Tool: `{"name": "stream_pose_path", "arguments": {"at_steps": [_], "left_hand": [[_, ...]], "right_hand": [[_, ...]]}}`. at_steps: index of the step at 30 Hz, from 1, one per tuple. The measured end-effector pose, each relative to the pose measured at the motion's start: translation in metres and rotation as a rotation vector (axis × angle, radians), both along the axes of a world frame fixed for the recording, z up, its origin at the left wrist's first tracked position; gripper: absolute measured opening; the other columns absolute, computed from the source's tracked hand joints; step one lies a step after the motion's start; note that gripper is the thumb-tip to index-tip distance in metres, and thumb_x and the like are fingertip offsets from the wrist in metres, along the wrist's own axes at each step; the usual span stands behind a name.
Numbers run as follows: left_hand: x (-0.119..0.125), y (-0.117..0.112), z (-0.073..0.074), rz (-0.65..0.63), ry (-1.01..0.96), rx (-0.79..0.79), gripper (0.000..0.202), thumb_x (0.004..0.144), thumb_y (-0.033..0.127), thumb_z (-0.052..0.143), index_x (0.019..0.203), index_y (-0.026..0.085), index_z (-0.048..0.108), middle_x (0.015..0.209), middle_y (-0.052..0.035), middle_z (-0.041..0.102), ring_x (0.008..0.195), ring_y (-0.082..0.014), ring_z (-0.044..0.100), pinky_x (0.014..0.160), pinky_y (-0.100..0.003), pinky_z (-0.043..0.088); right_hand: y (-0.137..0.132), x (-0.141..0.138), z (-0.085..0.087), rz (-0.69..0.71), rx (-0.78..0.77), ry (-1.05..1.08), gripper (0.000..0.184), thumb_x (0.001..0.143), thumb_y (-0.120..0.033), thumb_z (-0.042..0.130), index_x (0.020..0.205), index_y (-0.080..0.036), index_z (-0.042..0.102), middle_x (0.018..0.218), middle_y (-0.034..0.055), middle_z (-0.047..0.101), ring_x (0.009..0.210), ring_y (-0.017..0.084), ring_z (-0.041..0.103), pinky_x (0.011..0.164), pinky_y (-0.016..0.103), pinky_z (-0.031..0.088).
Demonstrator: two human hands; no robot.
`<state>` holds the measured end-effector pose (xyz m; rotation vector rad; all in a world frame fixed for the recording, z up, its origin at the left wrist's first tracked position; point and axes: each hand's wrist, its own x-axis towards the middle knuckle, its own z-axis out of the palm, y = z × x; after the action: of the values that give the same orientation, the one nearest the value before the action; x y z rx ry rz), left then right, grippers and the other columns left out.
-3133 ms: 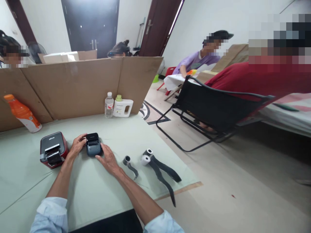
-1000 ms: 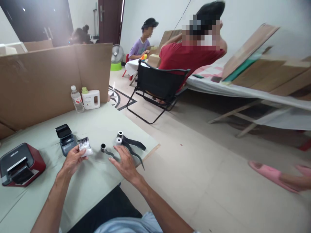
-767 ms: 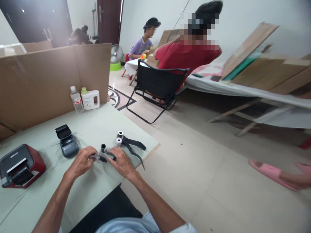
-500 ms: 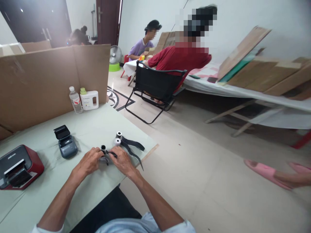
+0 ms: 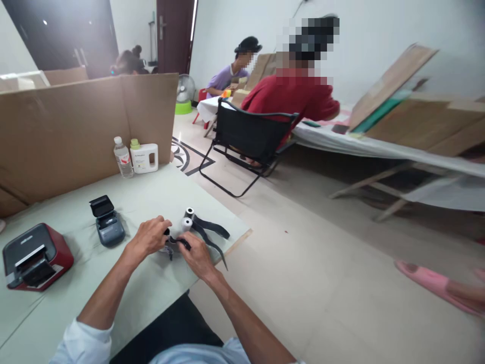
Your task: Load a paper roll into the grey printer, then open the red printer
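Left hand: left hand (image 5: 148,237) curled over a small roll (image 5: 169,238) with a dark strip, fingers closed on its near side
Right hand: right hand (image 5: 197,255) pinching the dark strip of the same roll between thumb and fingers
Position of roll: on the pale green table (image 5: 49,313), between the two hands, just in front of two more rolls (image 5: 186,218) near the table's right edge
Small printer: dark blue printer (image 5: 107,226) left of the hands, lid raised, paper bay open; whether the bay holds anything cannot be told
Red printer: red printer (image 5: 35,256) further left, well apart from the hands, untouched
Progress, done: judged from the layout, the small printer is opened and one roll is picked out and in hand
Progress, left: the roll is not yet in the open bay; the lid is not yet shut
Axis of roll: mostly hidden by the fingers; the core appears to lie across the hands, the strip trailing right toward the right hand
Axis of spare rolls: cores end-on to the camera, dark tails running right and toward the table edge
Background: cardboard screen (image 5: 76,126), water bottle (image 5: 123,157) and white jug (image 5: 144,156) at the far edge; other people seated beyond
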<state>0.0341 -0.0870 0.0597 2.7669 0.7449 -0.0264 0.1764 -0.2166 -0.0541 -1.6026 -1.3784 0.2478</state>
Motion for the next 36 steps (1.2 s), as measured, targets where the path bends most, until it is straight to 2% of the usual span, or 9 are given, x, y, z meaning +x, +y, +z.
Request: {"name": "stream_pose_path", "arguments": {"at_steps": [3,6,11,14,16,19,24,30,36], "left_hand": [[0.009,-0.002,-0.005,0.005,0.046,-0.003,0.031,0.088,0.012,0.061,0.114,0.025,0.072,0.114,-0.0078,0.073,0.106,-0.0259,0.071,0.088,-0.034,0.054],[0.001,0.003,-0.010,0.030,-0.104,-0.021,0.027,0.084,0.009,0.062,0.103,0.024,0.074,0.106,-0.0066,0.074,0.100,-0.0232,0.070,0.086,-0.032,0.053],[-0.050,0.020,-0.005,0.138,-0.495,-0.037,0.024,0.082,0.006,0.060,0.098,0.019,0.073,0.094,-0.0051,0.073,0.084,-0.0186,0.067,0.081,-0.030,0.052],[-0.090,0.029,-0.001,0.254,-0.635,0.000,0.023,0.080,0.008,0.061,0.097,0.019,0.073,0.088,-0.0039,0.072,0.077,-0.0171,0.065,0.075,-0.029,0.052],[-0.117,0.035,-0.001,0.309,-0.664,0.034,0.025,0.079,0.008,0.061,0.098,0.019,0.074,0.089,-0.0037,0.072,0.078,-0.0174,0.066,0.075,-0.029,0.053],[-0.149,0.045,-0.006,0.394,-0.661,0.081,0.027,0.077,0.009,0.061,0.098,0.020,0.074,0.092,-0.0041,0.074,0.077,-0.0177,0.068,0.077,-0.030,0.054],[-0.179,0.066,-0.022,0.531,-0.680,0.101,0.025,0.077,0.015,0.062,0.097,0.020,0.075,0.096,-0.0042,0.077,0.075,-0.0179,0.069,0.078,-0.031,0.057],[-0.183,0.090,-0.050,0.670,-0.750,0.012,0.028,0.074,0.018,0.062,0.097,0.020,0.078,0.099,-0.0044,0.079,0.085,-0.0208,0.073,0.082,-0.031,0.060],[-0.172,0.105,-0.068,0.714,-0.763,-0.010,0.032,0.069,0.018,0.064,0.097,0.022,0.080,0.099,-0.0042,0.079,0.090,-0.0227,0.072,0.083,-0.033,0.060]], "right_hand": [[0.002,0.000,0.009,-0.001,0.046,0.058,0.016,0.097,-0.026,0.055,0.095,-0.021,0.070,0.090,0.0053,0.073,0.084,0.022,0.070,0.078,0.034,0.054],[0.009,-0.002,0.027,0.005,0.072,0.135,0.016,0.097,-0.031,0.058,0.093,-0.021,0.071,0.087,0.0048,0.074,0.081,0.021,0.069,0.073,0.031,0.054],[0.035,-0.030,0.064,0.122,0.148,0.275,0.010,0.094,-0.029,0.064,0.095,-0.021,0.070,0.092,0.0040,0.073,0.085,0.019,0.070,0.073,0.028,0.056],[0.058,-0.062,0.071,0.269,0.226,0.281,0.010,0.093,-0.022,0.063,0.099,-0.022,0.071,0.100,0.0050,0.073,0.090,0.019,0.070,0.073,0.027,0.056],[0.074,-0.085,0.066,0.349,0.261,0.265,0.012,0.093,-0.019,0.062,0.099,-0.022,0.071,0.102,0.0057,0.072,0.094,0.019,0.070,0.075,0.028,0.056],[0.091,-0.113,0.053,0.384,0.257,0.210,0.023,0.091,-0.013,0.060,0.108,-0.023,0.071,0.109,0.0070,0.071,0.103,0.021,0.068,0.090,0.034,0.058],[0.095,-0.126,0.033,0.333,0.067,-0.042,0.044,0.092,-0.015,0.062,0.135,-0.022,0.060,0.125,0.0116,0.066,0.115,0.027,0.064,0.100,0.043,0.057],[0.087,-0.113,0.018,0.351,-0.083,-0.352,0.035,0.093,-0.014,0.064,0.127,-0.024,0.062,0.122,0.0106,0.066,0.114,0.029,0.062,0.100,0.046,0.056],[0.104,-0.117,0.011,0.319,-0.051,-0.236,0.051,0.095,-0.015,0.058,0.146,-0.021,0.050,0.130,0.0130,0.062,0.121,0.028,0.060,0.104,0.045,0.055]]}}
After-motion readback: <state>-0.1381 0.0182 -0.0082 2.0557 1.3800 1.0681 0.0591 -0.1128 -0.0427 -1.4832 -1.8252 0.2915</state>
